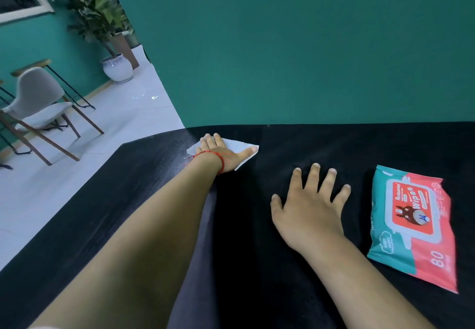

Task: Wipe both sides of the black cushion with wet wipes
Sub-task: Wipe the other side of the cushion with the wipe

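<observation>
Left hand [221, 152] far out near the back edge of the wide, flat black fabric cushion [244, 264]. Palm down on a white rectangular wet wipe [237, 145], fingers straight, thumb stretched out to the right. Sheet pressed flat under the palm, not pinched or bunched. Corners of the wipe showing on both sides of the hand. Thin red string bracelet [218, 160] around the left wrist.

Right hand [311, 205] nearer, also palm down on the cushion, all 5 fingers straight and spread wide, holding nothing. Well apart from the wipe.

Cushion itself filling the lower half of the view, its back edge against a plain teal wall [282, 46]. Lighter, streaked sheen on the strip left of the left arm; deeper black on the rest.

Teal and coral-red soft plastic pack of wet wipes [411, 226] lying flat on the cushion just right of the right hand, not touching it. Lid flap closed, "WIPES" and "80" printed on top.

Off to the left, beyond the cushion: pale tiled floor [128, 113], 1 grey chair with wooden legs [38, 102], and a leafy plant in a white round pot [117, 68].
</observation>
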The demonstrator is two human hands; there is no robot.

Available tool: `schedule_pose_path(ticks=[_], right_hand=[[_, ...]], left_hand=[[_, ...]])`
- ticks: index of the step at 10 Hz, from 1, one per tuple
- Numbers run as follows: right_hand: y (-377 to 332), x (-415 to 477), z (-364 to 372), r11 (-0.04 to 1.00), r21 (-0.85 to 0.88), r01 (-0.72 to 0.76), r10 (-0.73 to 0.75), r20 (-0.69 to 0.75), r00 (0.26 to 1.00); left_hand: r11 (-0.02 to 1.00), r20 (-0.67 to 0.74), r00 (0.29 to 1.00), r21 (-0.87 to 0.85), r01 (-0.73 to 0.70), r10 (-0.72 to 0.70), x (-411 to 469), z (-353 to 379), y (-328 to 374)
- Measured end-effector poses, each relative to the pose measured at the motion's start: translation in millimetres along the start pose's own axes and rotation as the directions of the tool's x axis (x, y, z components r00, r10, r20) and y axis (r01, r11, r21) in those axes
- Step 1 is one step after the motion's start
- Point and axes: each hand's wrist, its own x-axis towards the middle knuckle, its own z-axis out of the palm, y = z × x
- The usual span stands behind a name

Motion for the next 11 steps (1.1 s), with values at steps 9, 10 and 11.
schedule_pose_path(ticks=[9, 10, 11], right_hand=[[0.0, 2.6, 4.1, 1.000, -0.007, -0.007, 0.006, -0.011, 1.000], [0.2, 3.1, 4.1, 1.000, -0.009, -0.008, 0.008, -0.010, 1.000], [0.6, 3.5, 4.3, 1.000, -0.014, -0.006, 0.006, -0.008, 1.000]], left_hand=[[0.999, -0.103, 0.994, -0.006, -0.049, 0.048, -86.7, 43.1, -43.4], [0.999, -0.106, 0.993, -0.013, -0.050, 0.049, -92.3, 47.2, -48.4], [0.998, -0.123, 0.991, -0.003, -0.057, 0.057, -100.4, 50.8, -53.4]])
